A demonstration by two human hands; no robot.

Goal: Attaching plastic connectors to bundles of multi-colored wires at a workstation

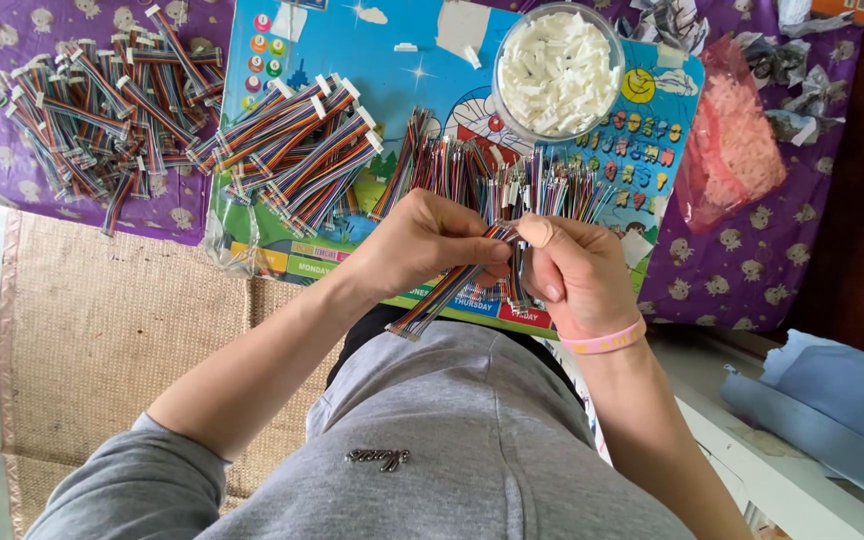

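Note:
My left hand [422, 240] pinches a flat multicoloured ribbon cable [442, 292] that slants down toward my lap. My right hand [577, 270], with a pink wristband, holds the cable's upper end between thumb and fingers; whether a small connector is there I cannot tell. Both hands meet over the near edge of a colourful picture board [422, 50]. Just beyond them lies a row of loose coloured wires [492, 170]. A clear round bowl [558, 72] full of white plastic connectors stands at the far side of the board.
Finished ribbon cables with white ends lie in a heap [297, 145] on the board, another heap [102, 105] on the purple cloth at left. A pink bag [732, 150] lies at right. A woven mat [122, 330] covers the floor; blue cloth [832, 390] at lower right.

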